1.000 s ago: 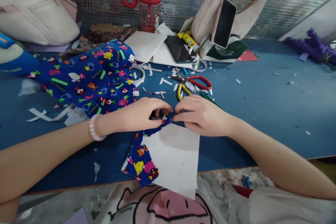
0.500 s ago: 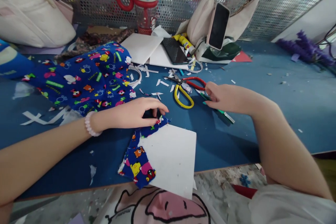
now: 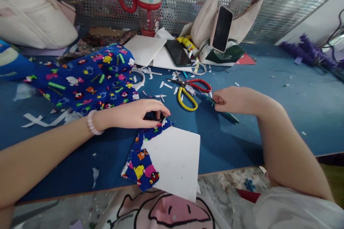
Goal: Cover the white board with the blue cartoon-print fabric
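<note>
My left hand (image 3: 139,113), with a beaded bracelet at the wrist, curls its thumb and fingers on the upper edge of a blue cartoon-print fabric strip (image 3: 142,166). That strip is folded over the left side of a white board (image 3: 174,161), which overhangs the table's front edge. Over to the right, my right hand (image 3: 228,100) is closed around a slim green pen-like tool (image 3: 231,117); its exact kind is unclear. Scissors (image 3: 188,93) with one yellow and one red handle lie open between the hands.
A large piece of the same fabric (image 3: 88,78) spreads at the left. White paper scraps (image 3: 161,96) litter the blue table (image 3: 268,114). Farther back are white boards (image 3: 145,48), glue sticks (image 3: 190,45), an upright phone (image 3: 221,28), bags and a red-handled cup (image 3: 149,7).
My right hand's fingers have closed around the green tool, which has turned and shifted slightly. My left hand has hardly moved, and the board and fabric stay in place.
</note>
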`<state>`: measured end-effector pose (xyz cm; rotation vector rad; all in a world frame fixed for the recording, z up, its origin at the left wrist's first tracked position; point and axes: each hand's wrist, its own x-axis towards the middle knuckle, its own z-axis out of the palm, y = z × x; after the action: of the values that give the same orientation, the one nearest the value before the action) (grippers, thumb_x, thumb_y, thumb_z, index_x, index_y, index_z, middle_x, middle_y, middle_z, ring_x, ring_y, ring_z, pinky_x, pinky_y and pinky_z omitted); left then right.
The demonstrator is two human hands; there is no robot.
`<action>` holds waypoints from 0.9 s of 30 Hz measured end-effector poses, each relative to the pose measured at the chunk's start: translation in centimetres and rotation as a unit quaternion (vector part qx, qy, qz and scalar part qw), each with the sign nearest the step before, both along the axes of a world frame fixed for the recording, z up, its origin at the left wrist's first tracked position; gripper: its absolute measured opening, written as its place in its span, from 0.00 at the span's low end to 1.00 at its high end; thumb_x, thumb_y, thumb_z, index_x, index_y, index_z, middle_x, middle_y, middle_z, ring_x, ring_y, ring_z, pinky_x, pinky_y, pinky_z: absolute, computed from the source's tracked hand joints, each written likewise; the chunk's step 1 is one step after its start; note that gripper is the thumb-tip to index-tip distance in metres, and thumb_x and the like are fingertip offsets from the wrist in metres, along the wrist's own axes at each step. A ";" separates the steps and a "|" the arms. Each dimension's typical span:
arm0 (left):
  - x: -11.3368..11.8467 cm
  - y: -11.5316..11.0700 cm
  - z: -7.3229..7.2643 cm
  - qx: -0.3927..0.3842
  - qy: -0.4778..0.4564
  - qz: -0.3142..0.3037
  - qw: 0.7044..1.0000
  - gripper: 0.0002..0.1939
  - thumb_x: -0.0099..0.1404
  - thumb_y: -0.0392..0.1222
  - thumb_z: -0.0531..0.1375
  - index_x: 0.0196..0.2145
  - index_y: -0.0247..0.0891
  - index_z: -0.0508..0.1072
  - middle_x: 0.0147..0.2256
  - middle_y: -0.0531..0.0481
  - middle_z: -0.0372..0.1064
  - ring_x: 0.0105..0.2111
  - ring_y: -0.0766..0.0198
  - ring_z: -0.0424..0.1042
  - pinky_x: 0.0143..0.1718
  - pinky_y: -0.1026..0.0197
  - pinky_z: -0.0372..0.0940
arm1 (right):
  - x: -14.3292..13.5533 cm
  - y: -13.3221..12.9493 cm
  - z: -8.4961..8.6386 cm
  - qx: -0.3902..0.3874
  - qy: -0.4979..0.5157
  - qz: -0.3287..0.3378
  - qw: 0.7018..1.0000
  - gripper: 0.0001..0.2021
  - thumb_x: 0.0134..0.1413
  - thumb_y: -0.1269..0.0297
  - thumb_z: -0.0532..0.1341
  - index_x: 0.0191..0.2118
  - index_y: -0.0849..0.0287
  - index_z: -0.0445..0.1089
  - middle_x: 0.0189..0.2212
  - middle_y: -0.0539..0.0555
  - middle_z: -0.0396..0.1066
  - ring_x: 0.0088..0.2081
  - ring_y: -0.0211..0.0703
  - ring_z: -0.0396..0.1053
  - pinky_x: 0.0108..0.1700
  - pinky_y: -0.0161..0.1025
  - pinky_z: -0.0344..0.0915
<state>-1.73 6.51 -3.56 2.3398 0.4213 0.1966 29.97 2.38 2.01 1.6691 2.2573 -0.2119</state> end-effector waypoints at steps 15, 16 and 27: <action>0.0 0.2 0.0 0.011 -0.016 0.001 1.000 0.12 0.65 0.35 0.58 0.46 0.37 0.72 0.47 0.45 0.72 0.47 0.62 0.72 0.50 0.63 0.64 | -2.3 -1.7 0.1 0.084 0.274 0.281 0.916 0.11 0.68 0.69 0.51 0.44 0.59 0.72 0.41 0.56 0.75 0.43 0.41 0.72 0.46 0.39 0.67; 0.1 0.2 -0.1 0.010 -0.019 0.000 1.000 0.12 0.65 0.35 0.58 0.46 0.37 0.72 0.46 0.45 0.72 0.47 0.63 0.72 0.50 0.63 0.64 | -2.7 -1.9 0.0 0.099 0.253 0.289 0.918 0.12 0.69 0.68 0.51 0.44 0.59 0.72 0.40 0.56 0.75 0.40 0.41 0.72 0.42 0.40 0.67; 0.1 0.2 -0.3 0.005 -0.037 -0.019 0.999 0.12 0.66 0.33 0.57 0.47 0.37 0.72 0.47 0.44 0.72 0.46 0.62 0.72 0.51 0.61 0.65 | -4.1 -2.4 -0.6 0.179 0.090 0.374 0.905 0.15 0.66 0.72 0.50 0.42 0.57 0.74 0.32 0.54 0.73 0.30 0.39 0.65 0.32 0.38 0.55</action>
<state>-1.59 6.72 -3.81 2.3397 0.3391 0.2662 25.88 -0.06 1.39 0.8047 3.0286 0.2598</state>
